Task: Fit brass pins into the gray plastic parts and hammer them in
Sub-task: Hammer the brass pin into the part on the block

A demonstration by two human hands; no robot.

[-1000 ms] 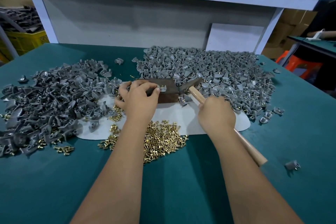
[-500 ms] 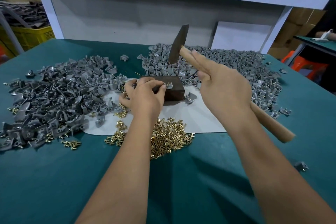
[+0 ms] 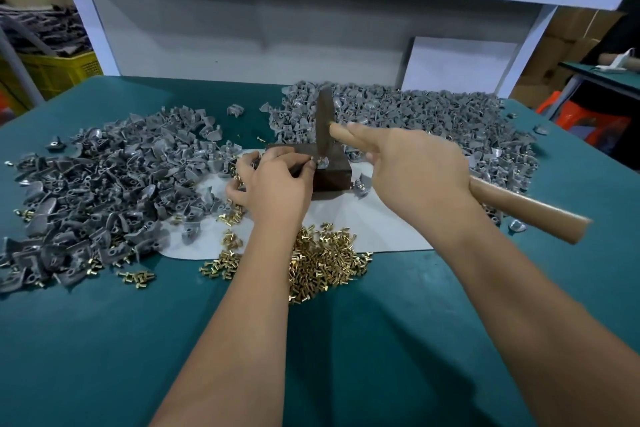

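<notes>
Quick count of what's sitting on your bench right now

You're working with two hands (image 3: 277, 180) (image 3: 419, 170), one hammer (image 3: 519, 208), one dark block (image 3: 329, 173) and one white mat (image 3: 363, 229). You're looking at two big heaps of gray parts (image 3: 104, 191) (image 3: 433, 121), one part on the block (image 3: 322, 162), and one main pile of brass pins (image 3: 322, 260), way too many to count.

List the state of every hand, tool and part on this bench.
Left hand: pinching a gray plastic part on the dark wooden block.
Right hand: gripping the wooden-handled hammer, head down at the part.
Brass pins: loose heap.
</notes>
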